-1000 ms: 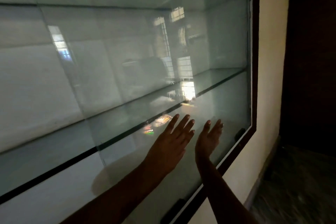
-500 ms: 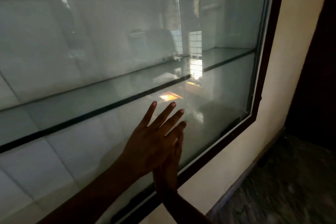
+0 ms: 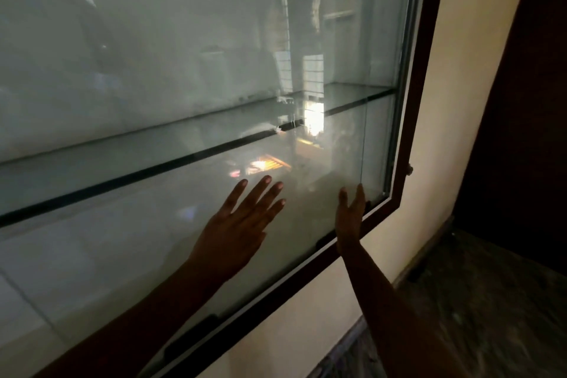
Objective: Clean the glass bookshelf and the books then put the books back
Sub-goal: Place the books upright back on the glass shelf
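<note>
**Two-handed push: keep it low and even**

Dark-brown-framed glass bookshelf [image 3: 415, 120] fills the view. Left hand [image 3: 236, 224] lies flat on its clear front pane [image 3: 153, 70], fingers spread. Right hand [image 3: 349, 218] is edge-on near the lower right corner, fingers straight, holding nothing. Likely sliding the pane: push low, sideways, evenly, no twist. Can't tell if the right palm touches glass. Reflections and dim light mask the interior. No books visible. Left and top are cut off.
</note>
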A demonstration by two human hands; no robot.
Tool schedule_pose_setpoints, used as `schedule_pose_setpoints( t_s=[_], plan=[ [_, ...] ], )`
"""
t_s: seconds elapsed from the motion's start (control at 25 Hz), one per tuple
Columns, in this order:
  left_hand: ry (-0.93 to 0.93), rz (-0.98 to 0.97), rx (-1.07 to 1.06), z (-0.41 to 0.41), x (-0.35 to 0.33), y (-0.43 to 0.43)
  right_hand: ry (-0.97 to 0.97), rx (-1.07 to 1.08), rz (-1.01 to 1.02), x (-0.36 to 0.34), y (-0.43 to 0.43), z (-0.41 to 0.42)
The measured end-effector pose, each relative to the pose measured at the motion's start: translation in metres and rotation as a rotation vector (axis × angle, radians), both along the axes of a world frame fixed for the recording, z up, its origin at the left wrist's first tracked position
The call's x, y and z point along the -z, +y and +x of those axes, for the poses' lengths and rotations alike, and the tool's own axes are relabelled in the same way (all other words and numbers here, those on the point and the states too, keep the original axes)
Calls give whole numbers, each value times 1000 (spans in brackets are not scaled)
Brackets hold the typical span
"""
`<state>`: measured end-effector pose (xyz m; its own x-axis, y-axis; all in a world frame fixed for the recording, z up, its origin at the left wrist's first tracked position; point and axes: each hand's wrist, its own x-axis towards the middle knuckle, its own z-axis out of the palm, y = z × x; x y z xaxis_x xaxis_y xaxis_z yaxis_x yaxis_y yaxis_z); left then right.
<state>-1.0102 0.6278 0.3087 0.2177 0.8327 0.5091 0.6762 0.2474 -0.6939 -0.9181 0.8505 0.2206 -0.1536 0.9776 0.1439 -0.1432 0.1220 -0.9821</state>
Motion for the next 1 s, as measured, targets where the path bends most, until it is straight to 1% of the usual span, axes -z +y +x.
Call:
schedule_pose_setpoints(
  t_s=[0.12,0.28,0.36,0.48,0.6,0.72,0.8,1.0],
  plan=[
    [45,2,-39,-3,5,-14,-13,21,-1,4,-1,6],
    [15,67,-73,-2,10,-49,-27,-57,38,9,-20,12],
    [-80,169,-134,6,24,-64,-27,-108,35,5,-34,19],
    [-298,355,-272,27,64,-78,-47,-217,39,1,-65,23],
    [-405,495,-383,34,91,-90,-13,-320,57,5,-97,22],
    [-442,617,-467,27,97,-110,-18,-427,85,11,-124,26],
    [-430,665,-549,23,98,-132,-14,-516,140,14,-144,26],
    [-413,669,-667,10,98,-198,-77,-711,296,20,-194,23]
  ],
)
